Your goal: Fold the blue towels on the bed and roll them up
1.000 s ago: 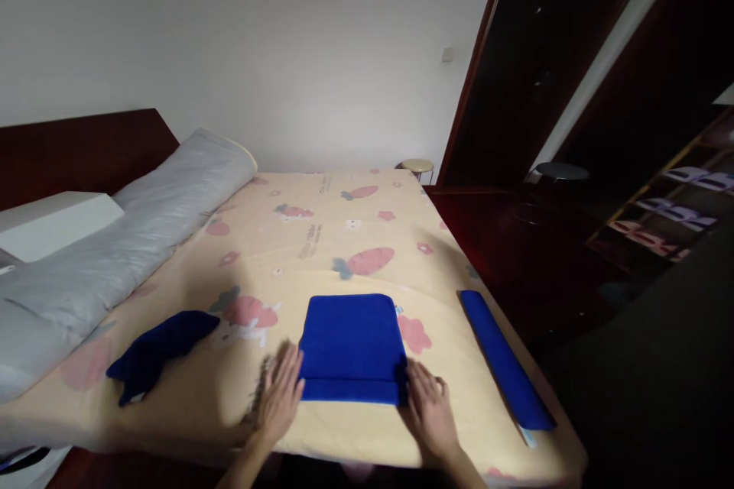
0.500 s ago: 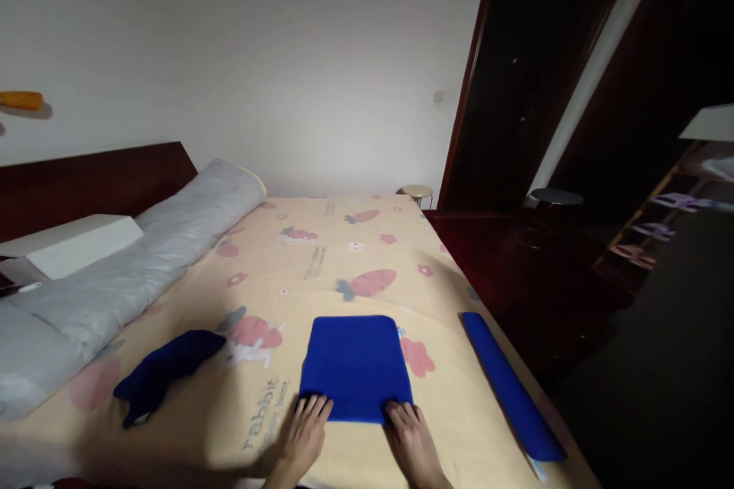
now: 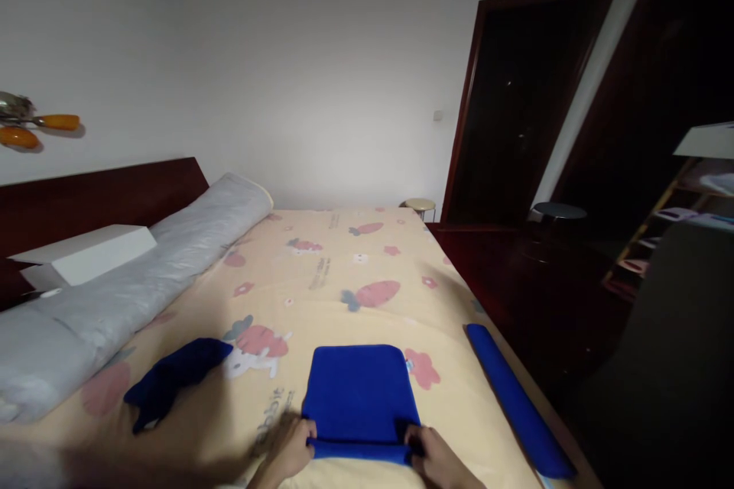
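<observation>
A blue cloth (image 3: pixel 361 393) lies as a flat rectangle on the patterned bedsheet, its near edge turned up into a narrow strip. The left end of that strip is pinched by my left hand (image 3: pixel 293 447), and my right hand (image 3: pixel 433 457) grips its right end. A long, narrow folded blue cloth (image 3: pixel 519 401) rests near the right edge of the bed. On the left, a crumpled dark blue cloth (image 3: pixel 175 378) sits on the sheet.
A rolled grey quilt (image 3: pixel 189 233) with a white box (image 3: pixel 97 252) on it runs along the headboard (image 3: pixel 103 195). Beyond the bed stand a beige stool (image 3: pixel 420 205), a dark stool (image 3: pixel 559 211) and a shelf rack (image 3: pixel 659 221).
My fingers have gone from lying on the cloth's near corners to gripping its near edge, which is now folded up. The view has tilted slightly upward.
</observation>
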A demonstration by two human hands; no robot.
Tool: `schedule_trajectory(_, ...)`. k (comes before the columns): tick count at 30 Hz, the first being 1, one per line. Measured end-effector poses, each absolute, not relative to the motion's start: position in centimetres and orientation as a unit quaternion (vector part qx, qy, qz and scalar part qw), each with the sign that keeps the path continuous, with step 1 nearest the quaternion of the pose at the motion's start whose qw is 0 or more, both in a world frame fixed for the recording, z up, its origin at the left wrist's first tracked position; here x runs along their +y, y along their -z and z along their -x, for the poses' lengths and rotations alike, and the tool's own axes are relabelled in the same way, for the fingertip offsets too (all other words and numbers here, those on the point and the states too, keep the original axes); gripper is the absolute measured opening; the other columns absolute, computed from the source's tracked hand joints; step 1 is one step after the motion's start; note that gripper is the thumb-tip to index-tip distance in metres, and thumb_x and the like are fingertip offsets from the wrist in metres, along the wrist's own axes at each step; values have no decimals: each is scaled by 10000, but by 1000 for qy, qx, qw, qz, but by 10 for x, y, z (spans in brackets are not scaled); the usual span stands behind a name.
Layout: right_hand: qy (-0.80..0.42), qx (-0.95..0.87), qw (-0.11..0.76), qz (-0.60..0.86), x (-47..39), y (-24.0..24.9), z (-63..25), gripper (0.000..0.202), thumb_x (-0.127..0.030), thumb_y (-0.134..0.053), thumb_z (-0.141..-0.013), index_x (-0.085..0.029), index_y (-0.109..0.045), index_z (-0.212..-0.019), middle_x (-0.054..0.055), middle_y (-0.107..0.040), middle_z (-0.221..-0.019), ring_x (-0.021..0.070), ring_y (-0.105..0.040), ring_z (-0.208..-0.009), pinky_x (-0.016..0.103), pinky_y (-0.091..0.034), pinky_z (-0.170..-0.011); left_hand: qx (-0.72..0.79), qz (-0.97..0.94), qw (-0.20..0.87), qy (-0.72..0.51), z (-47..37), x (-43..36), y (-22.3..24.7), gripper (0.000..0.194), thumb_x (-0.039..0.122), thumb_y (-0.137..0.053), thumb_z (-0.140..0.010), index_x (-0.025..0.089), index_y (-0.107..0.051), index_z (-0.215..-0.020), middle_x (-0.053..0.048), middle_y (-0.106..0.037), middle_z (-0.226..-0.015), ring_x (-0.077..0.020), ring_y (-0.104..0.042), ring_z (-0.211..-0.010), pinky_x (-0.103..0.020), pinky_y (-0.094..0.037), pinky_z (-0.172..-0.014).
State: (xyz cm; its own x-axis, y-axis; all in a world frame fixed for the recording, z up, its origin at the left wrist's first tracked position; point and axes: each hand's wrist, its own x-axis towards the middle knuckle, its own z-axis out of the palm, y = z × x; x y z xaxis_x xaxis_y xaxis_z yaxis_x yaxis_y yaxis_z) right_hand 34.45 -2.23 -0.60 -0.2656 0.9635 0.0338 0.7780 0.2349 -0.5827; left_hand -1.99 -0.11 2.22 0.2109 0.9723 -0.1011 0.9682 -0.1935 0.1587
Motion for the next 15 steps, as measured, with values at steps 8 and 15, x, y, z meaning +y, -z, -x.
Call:
schedule_trajectory(8, -15, -758, 221, 613, -27, 35, -254, 564, -183, -507, -739, -237, -596, -1293, 88, -618, -1331, 287, -566, -1216, 439, -401, -1036, 572, -816, 59, -64, -84, -8, 24, 601, 138, -380, -853, 228, -443, -1443, -66, -508, -1471, -232, -457, -1352, -435, -351, -1135)
schedule_trajectory(15, -21, -775, 220, 592, -40, 52, -281, 487, -438, -398, -966, -288, -457, -1426, 34, -491, -1453, 255, -488, -1322, 453, -410, -1065, 541, -836, -12, -96, -35, -12, 38, 546, 299, -302, -988, 318, -184, -1521, -1, -324, -1570, -200, -363, -1418, -463, -380, -1120)
